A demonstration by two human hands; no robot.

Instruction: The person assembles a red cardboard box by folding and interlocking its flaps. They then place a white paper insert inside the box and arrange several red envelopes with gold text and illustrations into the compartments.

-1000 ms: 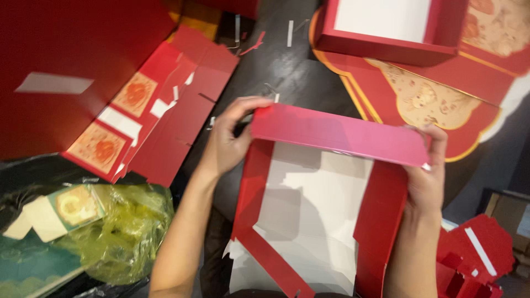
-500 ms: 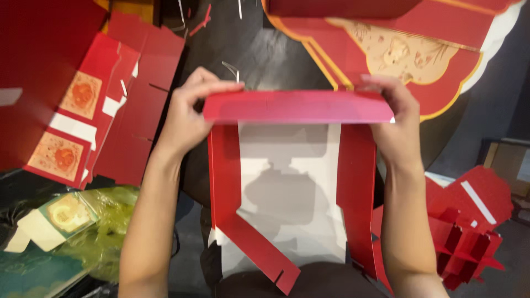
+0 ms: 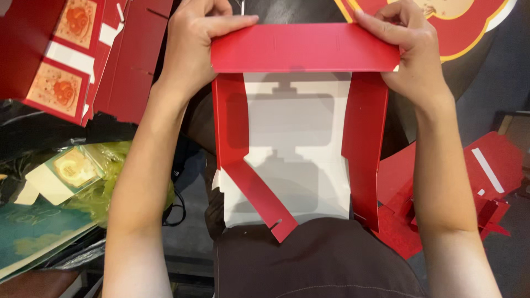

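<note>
Left hand: fingers closed on the left end of the red flap.
Right hand: fingers closed on its right end.
Red cardboard box: unfolded, white inside, held over the lap.
Flat red cartons: left, on the tabletop.

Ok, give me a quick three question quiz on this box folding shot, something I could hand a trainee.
1. True or false: both hands grip the far red flap of the box blank.
2. What colour is the blank's inside face: A white, B green, C black?
3. On which side of the person do the flat red cartons with orange panels lie?

Key: 1 true: left hand and right hand pinch its two ends. 2 A. 3 the left.
</note>
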